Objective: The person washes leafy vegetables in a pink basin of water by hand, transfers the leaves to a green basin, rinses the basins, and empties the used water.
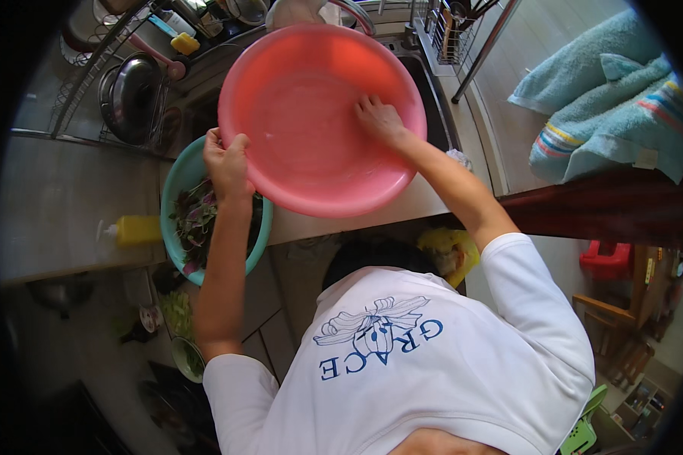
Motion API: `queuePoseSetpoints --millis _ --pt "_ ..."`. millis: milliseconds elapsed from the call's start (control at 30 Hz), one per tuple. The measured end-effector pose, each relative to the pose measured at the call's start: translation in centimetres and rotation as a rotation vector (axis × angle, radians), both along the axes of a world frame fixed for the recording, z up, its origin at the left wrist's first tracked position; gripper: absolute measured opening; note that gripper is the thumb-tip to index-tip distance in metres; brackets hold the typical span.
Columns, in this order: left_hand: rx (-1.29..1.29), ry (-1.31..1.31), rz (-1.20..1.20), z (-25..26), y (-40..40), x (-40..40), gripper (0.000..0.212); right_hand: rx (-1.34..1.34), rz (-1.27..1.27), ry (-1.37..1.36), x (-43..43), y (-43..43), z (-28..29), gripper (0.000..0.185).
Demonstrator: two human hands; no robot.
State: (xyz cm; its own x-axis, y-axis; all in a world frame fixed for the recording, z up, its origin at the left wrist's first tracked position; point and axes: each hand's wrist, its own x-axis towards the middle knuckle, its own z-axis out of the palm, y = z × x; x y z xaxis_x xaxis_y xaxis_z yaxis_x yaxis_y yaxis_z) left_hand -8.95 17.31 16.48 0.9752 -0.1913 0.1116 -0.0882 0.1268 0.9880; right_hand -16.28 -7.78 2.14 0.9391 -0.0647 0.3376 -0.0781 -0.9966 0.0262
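A large pink plastic basin (313, 199) is tilted over the sink (432, 96), its inside facing me. My left hand (227, 162) grips its rim at the left, with the thumb on the inner side. Inside the basin, my right hand (380, 119) lies against the wall at the right with its fingers a little spread. Under my left forearm stands a teal plastic basin (172, 227), holding leafy greens with purple stems (196, 219). A faucet (356, 14) shows partly behind the pink basin's top edge.
A yellow pump bottle (139, 230) is left of the teal basin. A dish rack (62, 114) with a metal lid (131, 96) stands at the upper left. A wire utensil basket (452, 40) is behind the sink, and light blue towels (592, 108) hang at the right.
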Motion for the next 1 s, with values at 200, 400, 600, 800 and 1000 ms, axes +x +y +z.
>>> queuePoseSetpoints --millis 200,400,600,800,1000 --pt "0.069 0.095 0.118 -1.4 0.3 -0.9 0.022 1.002 -0.028 0.595 -0.3 7.2 -0.3 0.024" --pt "0.186 0.113 0.118 0.3 0.9 -0.2 0.023 1.516 0.176 0.436 0.7 8.6 6.2 0.029" --pt "0.198 0.112 0.078 2.7 -1.4 0.9 0.024 0.447 -0.302 -0.035 -4.4 -3.0 -1.2 0.024" --pt "0.241 0.293 -0.097 5.9 -3.1 1.9 0.038 1.99 -0.383 0.069 -5.5 0.1 -3.4 0.028" --pt "0.292 0.031 -0.265 9.5 -5.9 1.1 0.054 2.645 -0.306 0.264 -6.5 -2.4 -6.5 0.011"
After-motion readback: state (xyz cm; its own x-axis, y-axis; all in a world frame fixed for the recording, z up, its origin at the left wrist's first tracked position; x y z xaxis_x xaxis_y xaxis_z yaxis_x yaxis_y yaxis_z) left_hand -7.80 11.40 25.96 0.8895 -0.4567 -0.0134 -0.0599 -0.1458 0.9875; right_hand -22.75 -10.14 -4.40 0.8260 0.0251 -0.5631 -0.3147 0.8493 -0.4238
